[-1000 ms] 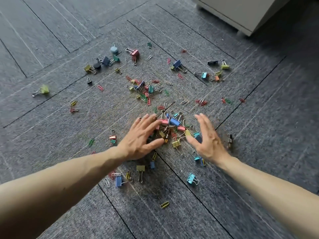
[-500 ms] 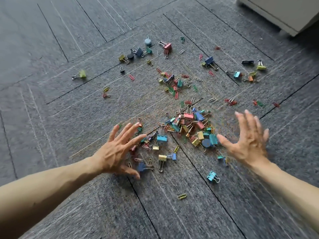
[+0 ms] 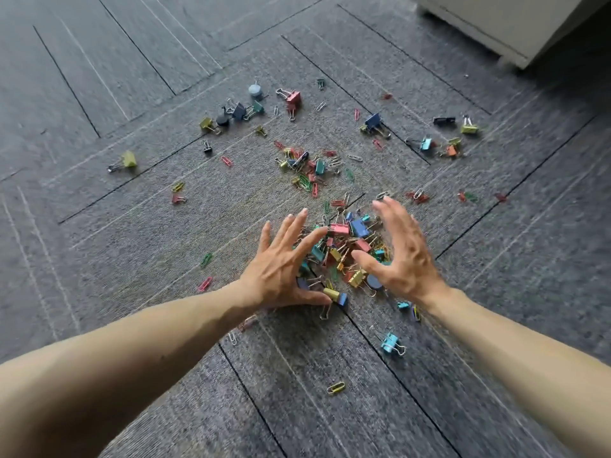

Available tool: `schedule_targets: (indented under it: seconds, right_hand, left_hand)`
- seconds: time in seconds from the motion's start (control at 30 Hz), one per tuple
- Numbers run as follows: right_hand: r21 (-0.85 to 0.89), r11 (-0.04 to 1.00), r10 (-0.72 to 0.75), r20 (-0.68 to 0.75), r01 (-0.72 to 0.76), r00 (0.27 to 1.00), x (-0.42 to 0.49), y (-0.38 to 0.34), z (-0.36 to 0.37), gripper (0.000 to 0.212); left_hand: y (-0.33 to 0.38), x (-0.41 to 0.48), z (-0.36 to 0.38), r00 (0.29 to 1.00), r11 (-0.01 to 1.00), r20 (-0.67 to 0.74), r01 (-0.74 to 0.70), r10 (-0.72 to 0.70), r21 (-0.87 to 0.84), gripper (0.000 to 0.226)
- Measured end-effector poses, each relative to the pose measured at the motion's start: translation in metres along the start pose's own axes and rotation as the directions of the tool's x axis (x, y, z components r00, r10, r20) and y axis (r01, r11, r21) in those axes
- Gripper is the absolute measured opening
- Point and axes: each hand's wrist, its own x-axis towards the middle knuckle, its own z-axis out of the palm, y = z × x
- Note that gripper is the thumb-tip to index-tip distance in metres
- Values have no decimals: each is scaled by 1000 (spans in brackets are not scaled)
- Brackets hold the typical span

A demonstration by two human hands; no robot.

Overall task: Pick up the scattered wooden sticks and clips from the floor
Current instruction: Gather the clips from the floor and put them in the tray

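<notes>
A dense pile of coloured binder clips and paper clips (image 3: 344, 249) lies on the grey carpet between my hands. My left hand (image 3: 281, 269) rests spread on the pile's left side, fingers apart, thumb on the floor. My right hand (image 3: 400, 256) cups the pile's right side, fingers apart and curved. Neither hand grips anything. More clips are strewn beyond: a smaller cluster (image 3: 305, 170), a pink binder clip (image 3: 292, 98), a yellow-green one (image 3: 127, 160) at far left. A light blue binder clip (image 3: 390, 343) lies near my right forearm. No wooden sticks show.
Grey carpet tiles (image 3: 132, 242) with dark seams cover the floor. A pale cabinet base (image 3: 502, 21) stands at the top right corner. Round magnets (image 3: 255, 90) sit among the far clips. A yellow paper clip (image 3: 335, 387) lies alone near me.
Both hands have swept back inward from a wide spread, pushing the loose clips together into a tighter pile between them.
</notes>
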Motion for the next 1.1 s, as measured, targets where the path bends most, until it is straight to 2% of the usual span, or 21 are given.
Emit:
schedule_targets:
  seconds: [0.2, 0.4, 0.6, 0.8, 0.83, 0.97, 1.1]
  right_hand:
    - [-98, 991, 89, -22, -91, 996, -28, 43, -32, 87]
    - [-81, 988, 135, 3, -135, 991, -51, 57, -36, 88]
    - [-116, 982, 153, 34, -148, 988, -62, 66, -43, 88]
    - [-162, 973, 172, 35, -164, 985, -67, 67, -42, 85]
    - [-167, 972, 174, 21, -168, 985, -66, 65, -42, 85]
    - [-192, 961, 194, -45, -199, 980, -59, 65, -47, 84]
    - [-202, 954, 218, -36, -221, 975, -58, 69, -47, 86]
  left_hand:
    - [29, 42, -15, 993, 987, 7, -117, 117, 109, 120]
    - [48, 68, -15, 976, 949, 50, -218, 212, 228, 108]
    - [57, 67, -9, 965, 935, -39, -241, 260, 258, 92]
    - [54, 53, 3, 925, 928, -145, -322, 350, 190, 61]
    - [55, 49, 4, 930, 929, -129, -317, 344, 189, 64]
    - [64, 37, 5, 967, 952, 15, -252, 253, 175, 103]
    - [76, 39, 8, 973, 957, 68, -230, 222, 175, 107]
